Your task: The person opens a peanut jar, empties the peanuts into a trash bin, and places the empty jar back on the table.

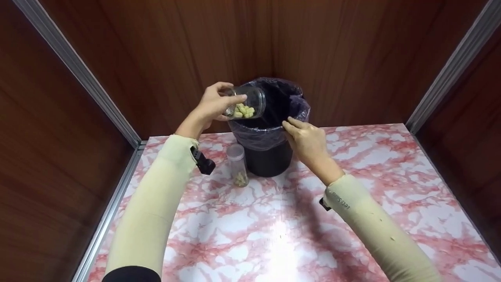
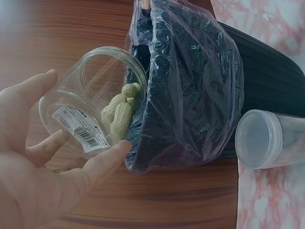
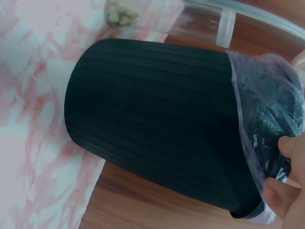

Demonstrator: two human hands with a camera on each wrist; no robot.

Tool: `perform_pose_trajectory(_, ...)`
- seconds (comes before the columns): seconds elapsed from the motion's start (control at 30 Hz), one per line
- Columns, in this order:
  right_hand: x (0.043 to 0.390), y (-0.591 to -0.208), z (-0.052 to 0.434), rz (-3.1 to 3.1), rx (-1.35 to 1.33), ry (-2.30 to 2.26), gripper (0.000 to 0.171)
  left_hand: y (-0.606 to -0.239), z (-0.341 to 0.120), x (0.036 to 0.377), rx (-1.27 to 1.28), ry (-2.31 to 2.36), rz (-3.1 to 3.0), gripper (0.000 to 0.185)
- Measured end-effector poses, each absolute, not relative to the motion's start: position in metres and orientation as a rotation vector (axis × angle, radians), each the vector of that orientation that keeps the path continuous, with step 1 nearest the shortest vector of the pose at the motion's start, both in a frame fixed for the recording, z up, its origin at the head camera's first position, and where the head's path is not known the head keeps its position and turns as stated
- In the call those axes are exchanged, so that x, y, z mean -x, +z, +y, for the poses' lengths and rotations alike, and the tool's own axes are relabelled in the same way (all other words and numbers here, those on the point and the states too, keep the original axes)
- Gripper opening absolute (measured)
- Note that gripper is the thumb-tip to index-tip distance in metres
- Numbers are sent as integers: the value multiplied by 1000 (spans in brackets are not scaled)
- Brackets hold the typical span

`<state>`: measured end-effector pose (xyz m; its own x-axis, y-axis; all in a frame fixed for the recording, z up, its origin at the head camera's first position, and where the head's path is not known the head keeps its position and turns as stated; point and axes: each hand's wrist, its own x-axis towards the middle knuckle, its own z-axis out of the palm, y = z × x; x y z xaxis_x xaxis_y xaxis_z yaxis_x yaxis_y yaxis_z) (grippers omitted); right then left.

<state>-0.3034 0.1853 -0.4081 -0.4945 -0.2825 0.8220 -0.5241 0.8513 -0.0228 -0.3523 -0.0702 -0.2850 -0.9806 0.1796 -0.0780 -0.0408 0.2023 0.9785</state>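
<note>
My left hand (image 1: 214, 102) grips a clear plastic jar (image 1: 253, 94) tipped on its side, its mouth facing right over the rim of a black trash bin (image 1: 268, 160). Several peanuts in their shells (image 2: 121, 112) lie inside along the jar's lower wall. A barcode label (image 2: 81, 128) shows on the jar in the left wrist view. A thin purplish bag (image 1: 258, 139) lines the bin and folds over its rim. On the bin's near right side, my right hand (image 1: 309, 141) pinches the bagged rim between thumb and fingers. Darkness hides the bin's bottom.
A tall clear container (image 1: 237, 166) with a whitish lid stands just left of the bin, a few peanuts at its bottom. Pink-and-white marbled tabletop (image 1: 235, 231) lies beneath. Brown wood-grain panels (image 1: 164, 47) rise behind and at both sides, with metal corner strips.
</note>
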Motion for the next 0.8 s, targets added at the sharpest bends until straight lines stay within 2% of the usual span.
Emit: perform_pose_trajectory(0.8,301,-411,177,-2105,-621,376,26,-284,-78,350,-183,1673,2439,70)
